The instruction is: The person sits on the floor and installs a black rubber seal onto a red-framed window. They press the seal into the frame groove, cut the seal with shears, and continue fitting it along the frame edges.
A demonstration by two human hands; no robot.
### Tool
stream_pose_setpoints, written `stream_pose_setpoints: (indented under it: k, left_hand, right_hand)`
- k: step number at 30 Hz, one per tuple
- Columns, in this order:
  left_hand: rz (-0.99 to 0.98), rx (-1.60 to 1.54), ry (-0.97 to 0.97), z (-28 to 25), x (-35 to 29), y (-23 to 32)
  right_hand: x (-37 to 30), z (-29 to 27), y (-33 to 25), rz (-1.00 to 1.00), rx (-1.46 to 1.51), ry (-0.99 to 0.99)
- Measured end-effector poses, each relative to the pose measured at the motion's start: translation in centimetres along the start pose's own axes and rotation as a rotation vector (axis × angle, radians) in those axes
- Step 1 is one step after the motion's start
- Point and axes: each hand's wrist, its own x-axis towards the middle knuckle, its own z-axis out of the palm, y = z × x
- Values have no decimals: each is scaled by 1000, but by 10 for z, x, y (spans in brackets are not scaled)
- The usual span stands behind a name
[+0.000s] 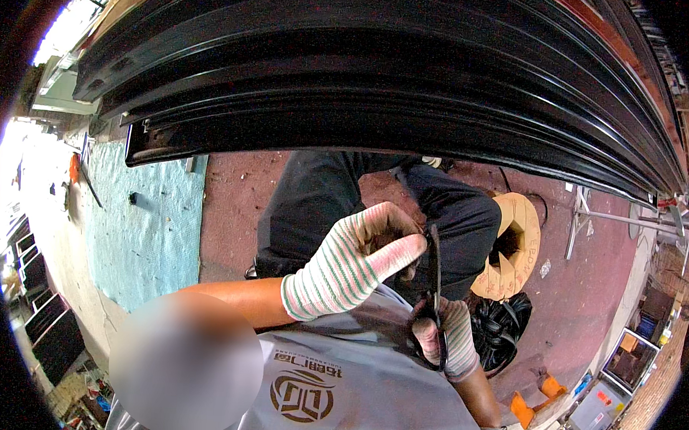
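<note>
My left hand (pixel 350 265), in a white glove with green stripes, is bent at the wrist over my lap. Its thumb and fingers are closed together; whatever lies between them, if anything, is hidden. Lower and to the right, my right hand (pixel 456 339), in a similar glove, is closed around a narrow black strip-like thing (pixel 435 277). This thing stands almost upright, its upper end close by the left fingertips. Its lower part curves past the right thumb. Whether it is a tool or a rubber strip I cannot tell.
Long black metal profiles (pixel 381 86) stretch across the space before my knees. Right of my leg are a yellow cardboard-coloured ring (pixel 525 257) and a black bundle (pixel 501 329). A light blue mat (pixel 148 222) lies left on the reddish floor. Orange pieces (pixel 522 411) sit lower right.
</note>
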Motion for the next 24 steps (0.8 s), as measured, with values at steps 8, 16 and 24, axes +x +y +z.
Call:
stream_pose_setpoints:
  k: [8,16,24]
  left_hand:
    - [80,-32,21,2,3,-2]
    - [75,-14,42,-1,3,-3]
    - [123,-140,136,1,5,0]
  right_hand:
    - [9,0,6,-144,315,99]
    - [25,7,6,-119,266,353]
    - [30,14,-7,-215,320,354]
